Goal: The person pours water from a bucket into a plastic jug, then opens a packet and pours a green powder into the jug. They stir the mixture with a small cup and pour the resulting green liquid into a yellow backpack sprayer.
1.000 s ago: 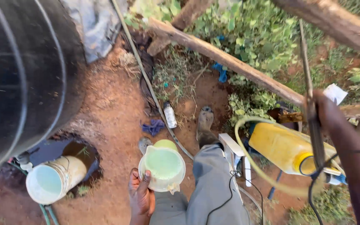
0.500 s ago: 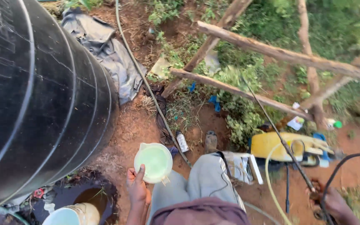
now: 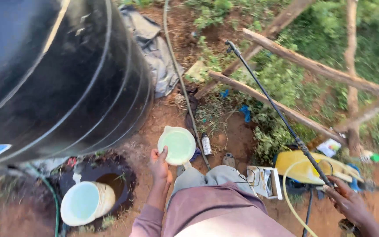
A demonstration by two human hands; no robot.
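Beside the black tank (image 3: 58, 74), our left hand (image 3: 159, 166) grips a green jug (image 3: 176, 145) w/ our right hand (image 3: 346, 202) clamped on a spray wand (image 3: 277, 106).

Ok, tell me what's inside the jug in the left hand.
The jug, gripped at its rim by the left hand, holds pale green liquid. The cloudy liquid hides the jug's bottom.

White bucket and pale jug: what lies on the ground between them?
Head view: bare red soil between the white bucket and jug; left hand holds the jug.
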